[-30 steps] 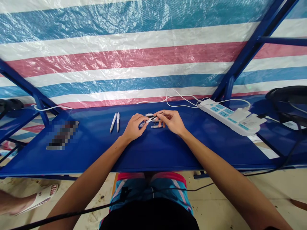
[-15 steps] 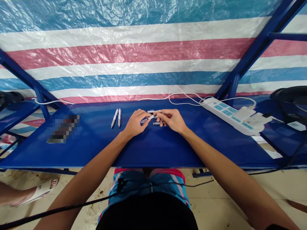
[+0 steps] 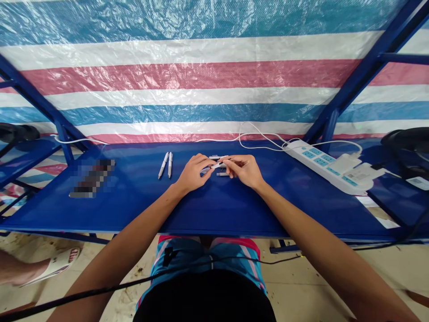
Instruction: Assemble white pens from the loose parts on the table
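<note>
A small white pen part (image 3: 216, 165) is held above the middle of a blue table (image 3: 217, 210), pinched between thumb and fingers of the left hand (image 3: 194, 173) at one end and by the fingertips of the right hand (image 3: 245, 171) at the other. The hands are brought close together, with the remaining fingers curled; how firmly the part is gripped cannot be told. More pen pieces are seen lying just behind and beneath the fingers, one of them (image 3: 222, 174) set on the near side by the right hand, though most are hidden by the hands.

To the left of the hands, two white pens (image 3: 163, 165) (image 3: 170, 165) are laid side by side, their upper ends close and their lower ends spread apart. Farther left, a dark object (image 3: 94, 179) is blurred out by pixels. On the right, a white power strip (image 3: 315, 156) is laid at a slant, with adapters (image 3: 357, 172) plugged in at its near end and a white cable (image 3: 258, 133) looped behind it. The table is backed by a striped sheet (image 3: 201, 71) and flanked by blue frame bars (image 3: 355, 76). At lower left, another person's foot is shown in a white slipper (image 3: 63, 264).
</note>
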Demonstrator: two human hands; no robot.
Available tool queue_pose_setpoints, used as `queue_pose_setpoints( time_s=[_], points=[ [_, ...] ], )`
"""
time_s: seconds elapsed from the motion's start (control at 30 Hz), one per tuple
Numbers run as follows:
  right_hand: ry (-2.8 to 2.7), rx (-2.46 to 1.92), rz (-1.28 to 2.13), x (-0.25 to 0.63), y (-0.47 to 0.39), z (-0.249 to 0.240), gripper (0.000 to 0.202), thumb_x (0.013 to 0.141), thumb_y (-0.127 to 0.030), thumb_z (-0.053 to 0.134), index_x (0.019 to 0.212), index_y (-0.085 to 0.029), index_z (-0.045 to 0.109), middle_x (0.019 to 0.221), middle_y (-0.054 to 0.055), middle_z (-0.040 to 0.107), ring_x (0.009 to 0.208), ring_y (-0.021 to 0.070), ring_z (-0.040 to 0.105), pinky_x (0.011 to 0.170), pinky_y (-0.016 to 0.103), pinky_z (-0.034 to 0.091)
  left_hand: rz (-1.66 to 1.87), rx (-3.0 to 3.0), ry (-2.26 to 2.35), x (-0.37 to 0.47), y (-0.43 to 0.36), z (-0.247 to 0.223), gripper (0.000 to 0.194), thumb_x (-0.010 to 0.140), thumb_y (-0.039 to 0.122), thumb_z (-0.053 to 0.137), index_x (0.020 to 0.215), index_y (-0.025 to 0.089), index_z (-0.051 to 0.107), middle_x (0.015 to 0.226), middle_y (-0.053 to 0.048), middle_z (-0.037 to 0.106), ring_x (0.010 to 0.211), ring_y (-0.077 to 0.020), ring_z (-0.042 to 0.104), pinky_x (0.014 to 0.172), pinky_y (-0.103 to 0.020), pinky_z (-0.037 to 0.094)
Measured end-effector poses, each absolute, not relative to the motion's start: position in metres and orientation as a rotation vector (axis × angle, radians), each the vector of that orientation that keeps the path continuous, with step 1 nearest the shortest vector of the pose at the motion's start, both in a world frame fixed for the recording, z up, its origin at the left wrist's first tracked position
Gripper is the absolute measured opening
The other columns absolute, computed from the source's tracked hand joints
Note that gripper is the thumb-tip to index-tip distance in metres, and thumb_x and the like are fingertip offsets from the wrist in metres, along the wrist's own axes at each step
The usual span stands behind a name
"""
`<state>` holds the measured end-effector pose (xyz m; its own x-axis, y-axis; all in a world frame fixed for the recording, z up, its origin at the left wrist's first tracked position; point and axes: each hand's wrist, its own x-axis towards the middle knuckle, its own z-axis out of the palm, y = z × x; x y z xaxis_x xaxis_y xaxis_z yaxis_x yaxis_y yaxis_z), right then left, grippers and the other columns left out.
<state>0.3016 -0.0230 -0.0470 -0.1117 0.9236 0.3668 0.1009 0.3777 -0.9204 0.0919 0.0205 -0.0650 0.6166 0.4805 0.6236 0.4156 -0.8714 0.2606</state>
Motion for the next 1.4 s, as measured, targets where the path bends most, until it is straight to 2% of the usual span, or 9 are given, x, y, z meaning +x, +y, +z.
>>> queue_pose_setpoints(
  time_s=[0.23,0.4,0.67,0.83,0.93,1.03,1.13,1.2,1.4],
  points=[
    [-1.569,-0.948,0.943,0.302,-0.022,-0.047,0.047,0.081,-0.060,0.074,0.061,-0.018,0.073,0.057,0.003,0.068,0.040,0.0098,0.049,0.040,0.026,0.046,1.082,2.702,0.772,0.090,0.021,-0.066,0.023,0.102,0.032,0.051,0.106,0.021,0.071,0.092,-0.008,0.071,0.090,-0.0239,0.064,0.086,-0.039,0.051],
    [-1.574,-0.947,1.004,0.304,-0.020,-0.048,0.043,0.079,-0.060,0.075,0.078,-0.017,0.081,0.049,-0.001,0.062,0.039,0.0098,0.047,0.039,0.025,0.041,1.113,2.686,0.764,0.090,0.021,-0.066,0.018,0.100,0.027,0.052,0.102,0.020,0.069,0.091,-0.007,0.070,0.088,-0.0228,0.064,0.085,-0.037,0.051],
    [-1.602,-0.971,0.992,0.306,-0.019,-0.049,0.046,0.081,-0.062,0.074,0.084,-0.017,0.083,0.049,-0.002,0.059,0.040,0.0100,0.045,0.041,0.026,0.041,1.076,2.675,0.798,0.090,0.021,-0.067,0.018,0.100,0.027,0.053,0.103,0.021,0.070,0.089,-0.006,0.069,0.089,-0.0224,0.064,0.085,-0.036,0.051],
    [-1.635,-0.975,0.892,0.306,-0.018,-0.052,0.049,0.080,-0.066,0.074,0.089,-0.018,0.081,0.056,-0.001,0.061,0.048,0.0119,0.048,0.048,0.027,0.045,1.109,2.652,0.783,0.091,0.021,-0.067,0.020,0.101,0.029,0.051,0.102,0.020,0.069,0.090,-0.007,0.070,0.088,-0.0229,0.064,0.085,-0.037,0.052],
    [-1.649,-1.023,0.709,0.311,-0.017,-0.053,0.048,0.086,-0.066,0.067,0.096,-0.020,0.081,0.063,0.000,0.065,0.054,0.0140,0.051,0.052,0.028,0.045,1.169,2.627,0.753,0.090,0.022,-0.066,0.020,0.102,0.030,0.050,0.101,0.019,0.067,0.091,-0.008,0.071,0.086,-0.0228,0.064,0.084,-0.037,0.053],
    [-1.722,-1.130,0.466,0.322,-0.015,-0.051,0.040,0.094,-0.053,0.058,0.099,-0.021,0.082,0.065,0.002,0.067,0.056,0.0159,0.056,0.058,0.029,0.045,1.203,2.586,0.777,0.089,0.024,-0.067,0.020,0.103,0.031,0.048,0.102,0.019,0.065,0.090,-0.007,0.071,0.086,-0.0222,0.065,0.081,-0.036,0.054],
    [-1.914,-1.254,0.322,0.330,-0.014,-0.049,0.030,0.093,-0.033,0.056,0.098,-0.023,0.083,0.063,0.001,0.068,0.055,0.0171,0.058,0.060,0.029,0.043,1.231,2.536,0.848,0.087,0.029,-0.069,0.018,0.102,0.030,0.049,0.104,0.020,0.064,0.090,-0.006,0.071,0.086,-0.0216,0.066,0.078,-0.034,0.054],
    [-2.057,-1.326,0.310,0.332,-0.014,-0.048,0.030,0.091,-0.023,0.056,0.102,-0.026,0.084,0.064,0.001,0.070,0.056,0.0179,0.060,0.061,0.029,0.042,1.253,2.512,0.874,0.086,0.031,-0.072,0.017,0.101,0.030,0.051,0.104,0.019,0.064,0.090,-0.006,0.071,0.086,-0.0212,0.066,0.077,-0.033,0.054],
    [-2.292,-1.429,0.274,0.326,-0.014,-0.048,0.041,0.091,-0.012,0.054,0.110,-0.032,0.083,0.086,0.003,0.081,0.072,0.0227,0.072,0.071,0.031,0.050,1.267,2.496,0.879,0.085,0.032,-0.072,0.017,0.101,0.029,0.051,0.103,0.019,0.064,0.090,-0.006,0.072,0.086,-0.0206,0.066,0.080,-0.033,0.055]
  ],
)
